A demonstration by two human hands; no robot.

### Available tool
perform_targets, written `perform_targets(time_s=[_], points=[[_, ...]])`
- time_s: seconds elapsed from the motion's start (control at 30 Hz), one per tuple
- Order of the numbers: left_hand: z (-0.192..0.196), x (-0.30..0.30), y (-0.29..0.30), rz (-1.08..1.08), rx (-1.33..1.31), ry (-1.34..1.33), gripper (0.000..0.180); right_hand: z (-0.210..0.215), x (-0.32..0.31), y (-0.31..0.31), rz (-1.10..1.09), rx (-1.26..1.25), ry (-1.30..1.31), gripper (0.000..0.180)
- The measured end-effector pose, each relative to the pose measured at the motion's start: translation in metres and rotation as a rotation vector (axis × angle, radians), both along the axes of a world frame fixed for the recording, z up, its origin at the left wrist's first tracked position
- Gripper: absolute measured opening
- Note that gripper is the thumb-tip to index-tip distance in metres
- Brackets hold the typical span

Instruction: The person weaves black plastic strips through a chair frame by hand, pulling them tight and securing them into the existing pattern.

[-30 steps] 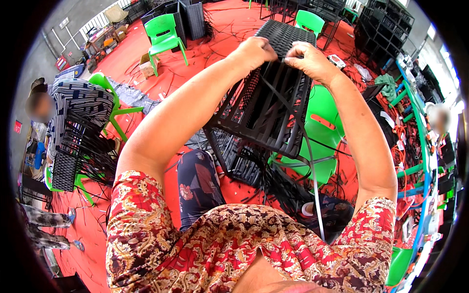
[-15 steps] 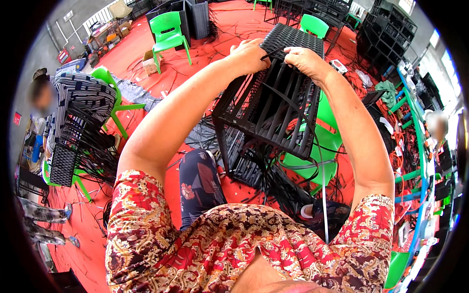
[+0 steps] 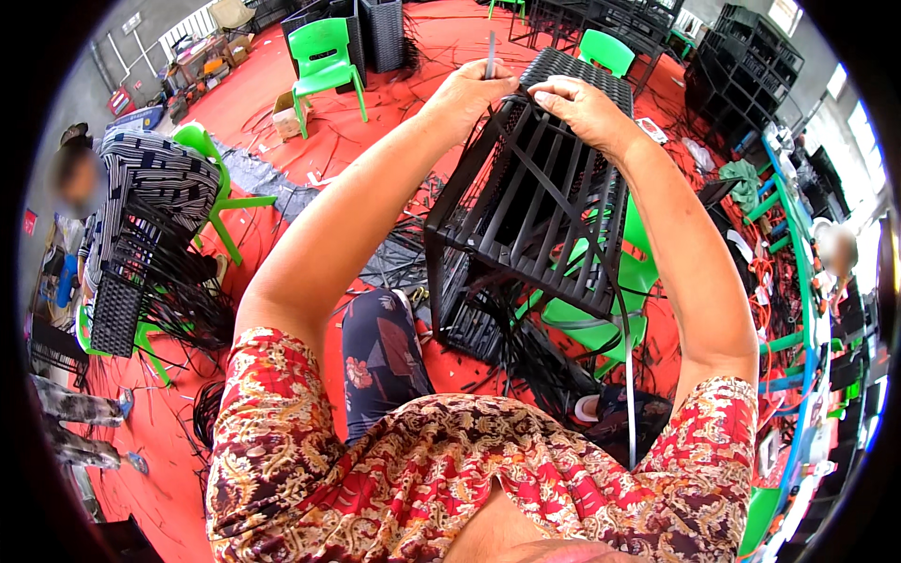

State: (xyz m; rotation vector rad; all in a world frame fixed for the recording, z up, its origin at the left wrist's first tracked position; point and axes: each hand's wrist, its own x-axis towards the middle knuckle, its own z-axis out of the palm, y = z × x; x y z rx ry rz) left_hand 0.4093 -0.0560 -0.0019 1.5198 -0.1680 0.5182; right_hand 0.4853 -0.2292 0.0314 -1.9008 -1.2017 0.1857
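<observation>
Now the left hand (image 3: 472,89) has its fingers curled shut around a flat strip (image 3: 491,56), whose short greyish end stands up just above them. Right beside it, the right hand (image 3: 584,111) rests with bent fingers at the upper edge of a black frame (image 3: 526,266); whether they pinch anything there, I cannot tell. That frame sits just below both hands' fingers and reaches from them toward the body, tilted, with slim parallel bars, dark gaps between, and a square-cornered near end. Beyond the right fingers its surface turns to tight, glossy weave (image 3: 587,80). Below the fingers, a loose dark band (image 3: 563,202) crosses the bars slantwise. Lower still, past the frame, a green chair (image 3: 601,324) stands on red floor covering (image 3: 169,441).
</observation>
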Motion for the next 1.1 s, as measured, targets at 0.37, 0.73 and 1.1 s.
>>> perform_targets(time_s=[0.37, 0.73, 1.1], points=[[-0.012, -0.004, 0.017, 0.2, 0.672, 0.24, 0.022, 0.002, 0.007, 0.01, -0.064, -0.148, 0.325, 0.02], [-0.017, -0.014, -0.002, 0.071, 0.137, 0.263, 0.014, 0.013, -0.01, 0.006, -0.022, -0.223, 0.309, 0.019], [-0.017, -0.012, -0.003, 0.063, 0.154, 0.243, 0.017, 0.001, 0.005, -0.001, 0.095, -0.174, 0.211, 0.021]])
